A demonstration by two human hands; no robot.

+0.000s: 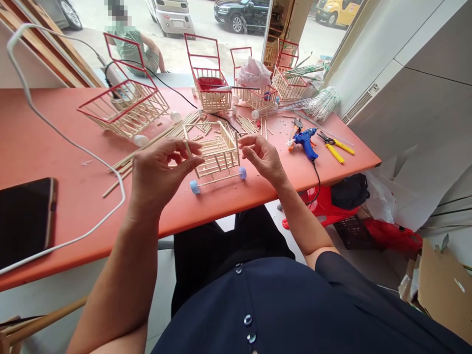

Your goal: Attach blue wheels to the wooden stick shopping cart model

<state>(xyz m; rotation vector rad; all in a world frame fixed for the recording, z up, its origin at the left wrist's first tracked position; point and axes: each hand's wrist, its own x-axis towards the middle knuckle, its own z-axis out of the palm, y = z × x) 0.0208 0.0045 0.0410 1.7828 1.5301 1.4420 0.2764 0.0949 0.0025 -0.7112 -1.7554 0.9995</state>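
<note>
A small cart (217,164) made of pale wooden sticks stands in front of me near the table edge, with light blue wheels on its front axle. My left hand (162,164) is at its left side, thumb and fingers closed about the upright stick at that corner. At the opposite corner, my right hand (263,157) has its thumb and forefinger pinched against another upright stick. The cart's far wheels are hidden. Loose wooden sticks (165,132) lie behind and to the left of it.
Red-trimmed stick carts, including one at left (125,110), line the back. At right lie a blue glue gun (306,142) and yellow-handled pliers (335,147). A white cable (73,145) crosses the table near a phone (27,216). A person (132,46) sits outside the window.
</note>
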